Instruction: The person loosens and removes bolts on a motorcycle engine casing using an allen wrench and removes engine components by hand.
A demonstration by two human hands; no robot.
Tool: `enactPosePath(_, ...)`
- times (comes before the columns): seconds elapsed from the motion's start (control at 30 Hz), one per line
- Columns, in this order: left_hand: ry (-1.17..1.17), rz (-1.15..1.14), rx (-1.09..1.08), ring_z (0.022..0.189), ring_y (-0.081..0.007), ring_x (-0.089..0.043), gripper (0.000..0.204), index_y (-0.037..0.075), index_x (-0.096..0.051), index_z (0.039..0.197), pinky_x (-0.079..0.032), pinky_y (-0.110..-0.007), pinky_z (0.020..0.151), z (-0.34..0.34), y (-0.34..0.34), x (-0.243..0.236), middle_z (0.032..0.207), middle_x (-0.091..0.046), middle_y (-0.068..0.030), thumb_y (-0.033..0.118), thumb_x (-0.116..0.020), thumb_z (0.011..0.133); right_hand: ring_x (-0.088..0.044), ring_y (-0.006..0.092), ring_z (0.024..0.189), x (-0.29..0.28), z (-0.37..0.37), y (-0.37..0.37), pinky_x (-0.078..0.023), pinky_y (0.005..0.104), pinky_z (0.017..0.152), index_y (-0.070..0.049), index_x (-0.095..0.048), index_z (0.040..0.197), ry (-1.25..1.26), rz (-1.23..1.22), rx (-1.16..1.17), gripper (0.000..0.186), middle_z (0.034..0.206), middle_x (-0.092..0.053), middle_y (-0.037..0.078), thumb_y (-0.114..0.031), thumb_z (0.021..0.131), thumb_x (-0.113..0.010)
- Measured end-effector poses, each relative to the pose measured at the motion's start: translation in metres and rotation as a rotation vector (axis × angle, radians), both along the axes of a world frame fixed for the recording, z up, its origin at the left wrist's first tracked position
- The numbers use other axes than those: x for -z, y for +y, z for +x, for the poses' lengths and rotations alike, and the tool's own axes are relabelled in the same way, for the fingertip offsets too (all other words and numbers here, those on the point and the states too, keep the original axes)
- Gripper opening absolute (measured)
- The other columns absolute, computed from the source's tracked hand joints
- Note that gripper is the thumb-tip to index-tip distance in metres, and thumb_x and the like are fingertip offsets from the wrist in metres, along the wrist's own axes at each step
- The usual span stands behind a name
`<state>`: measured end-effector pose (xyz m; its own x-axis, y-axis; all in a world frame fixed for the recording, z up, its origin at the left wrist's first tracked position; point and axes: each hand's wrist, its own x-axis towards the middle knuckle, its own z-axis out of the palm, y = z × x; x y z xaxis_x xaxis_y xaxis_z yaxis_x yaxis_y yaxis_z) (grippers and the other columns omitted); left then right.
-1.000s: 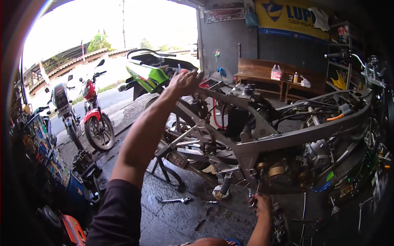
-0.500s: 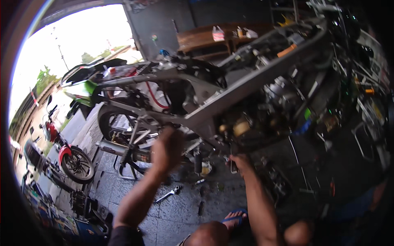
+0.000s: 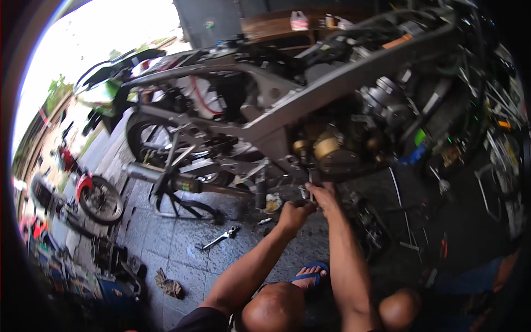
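While right hand clasps metal tool | left hand: curled fingers alongside

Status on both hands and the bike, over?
Right hand holding slim metal tool; left hand close alongside. Stripped motorcycle upright. Loose silver tool on floor, clear of hands.

Left hand and right hand bare at the grip. Both forearms bare behind the grip. Further back from it, a dark left sleeve is visible; both knees uncovered. Below the grip, one foot wears a blue thonged sandal, toes exposed.
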<state>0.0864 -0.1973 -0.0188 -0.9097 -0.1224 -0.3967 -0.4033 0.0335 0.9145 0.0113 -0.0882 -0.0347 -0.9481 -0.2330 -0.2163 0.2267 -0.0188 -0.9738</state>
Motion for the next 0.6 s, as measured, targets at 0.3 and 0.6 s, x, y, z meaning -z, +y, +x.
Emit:
enactPosePath(0.3,0.108,-0.112,0.187,0.068,-0.0147,-0.057,0.036,-0.002,-0.068,0.087,-0.046,-0.032,0.061,-0.016,-0.009,-0.002,0.074,-0.064,-0.0085,0.033,-0.067,0.081,-0.061,0.0159,0.067,0.005,-0.004,0.014,-0.045,0.0312,0.061,0.000,-0.069,0.078,-0.006,-0.002,0.113,0.017,0.073,-0.067,0.007,-0.015,0.085,-0.063)
enactPosePath(0.6,0.115,-0.216,0.057,0.056,-0.0105,-0.048,0.033,-0.001,-0.067,0.078,-0.039,-0.030,0.051,-0.018,-0.008,0.009,0.066,-0.057,-0.0024,0.033,-0.069,0.080,-0.058,0.0150,0.064,-0.006,0.002,0.003,-0.043,0.0316,0.060,-0.004,-0.068,0.075,0.080,0.038,0.096,0.017,0.070,-0.065,0.005,-0.019,0.080,-0.070)
